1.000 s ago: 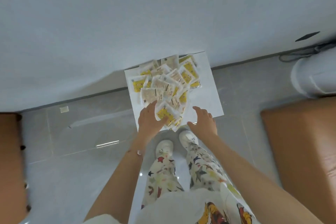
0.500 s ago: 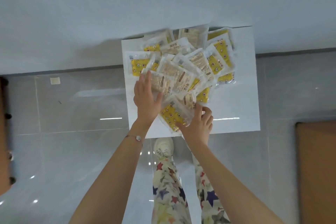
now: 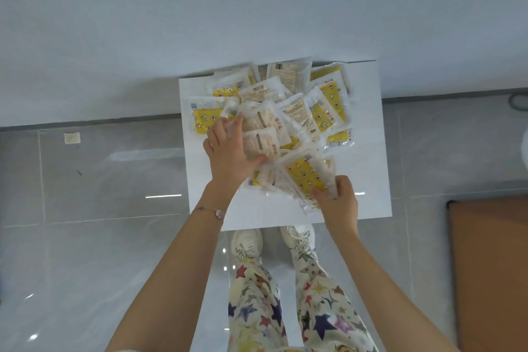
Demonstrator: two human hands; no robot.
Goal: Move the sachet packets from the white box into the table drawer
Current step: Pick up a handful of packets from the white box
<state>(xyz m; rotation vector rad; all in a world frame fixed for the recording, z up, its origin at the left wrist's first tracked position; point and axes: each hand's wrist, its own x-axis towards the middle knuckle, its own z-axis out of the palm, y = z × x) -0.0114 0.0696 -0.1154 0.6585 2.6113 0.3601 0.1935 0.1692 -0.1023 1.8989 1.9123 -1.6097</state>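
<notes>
A heap of clear and yellow-printed sachet packets (image 3: 297,117) lies spread on a flat white box (image 3: 368,157) that stands on the floor against a white surface. My left hand (image 3: 231,151) lies on the heap's left side, its fingers curled round a couple of clear beige packets (image 3: 261,141). My right hand (image 3: 338,200) pinches the near corner of a yellow star-printed packet (image 3: 307,177) at the heap's front edge. No drawer is in view.
A large white surface (image 3: 200,14) fills the top half of the view. Glossy grey floor tiles (image 3: 100,208) surround the box. My feet in white shoes (image 3: 248,240) stand just behind it. A brown panel (image 3: 491,266) sits at right.
The view has come closer to the box. Both hands have moved onto the heap: the left has closed round packets and the right has taken a yellow packet's corner.
</notes>
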